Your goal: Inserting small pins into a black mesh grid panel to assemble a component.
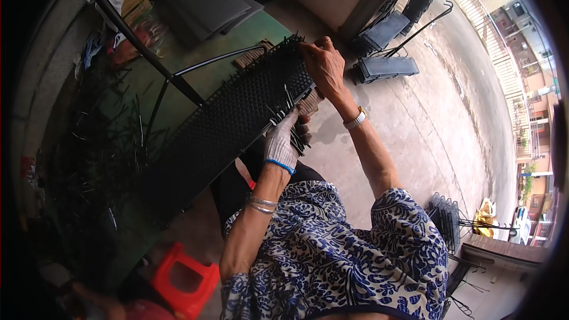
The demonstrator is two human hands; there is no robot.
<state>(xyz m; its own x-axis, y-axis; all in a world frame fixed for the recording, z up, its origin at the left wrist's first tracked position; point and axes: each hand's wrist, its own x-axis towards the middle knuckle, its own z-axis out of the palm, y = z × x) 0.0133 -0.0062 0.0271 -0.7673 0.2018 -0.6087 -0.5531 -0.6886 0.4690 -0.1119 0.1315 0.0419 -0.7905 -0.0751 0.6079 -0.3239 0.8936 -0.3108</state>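
A long black perforated metal panel (237,104) lies slanted in front of me, with a black tubular handle (133,38) rising from its far side. My left hand (283,136), in a white fingerless-looking glove, is closed on a bunch of thin black strips (301,136) at the panel's near edge. Their pale ends stick up over the edge. At the far right corner my right hand (325,68) is bare, its fingers bent together against the rim. What they pinch is hidden. More short black strips (290,41) stand along the panel's far edge.
Beneath the panel is a green tabletop (237,32), with dark strips (112,136) heaped at left. Flat grey sheets (195,6) lie at the back. A red stool (185,278) stands below left. Similar black racks (388,66) rest on the concrete floor (409,124).
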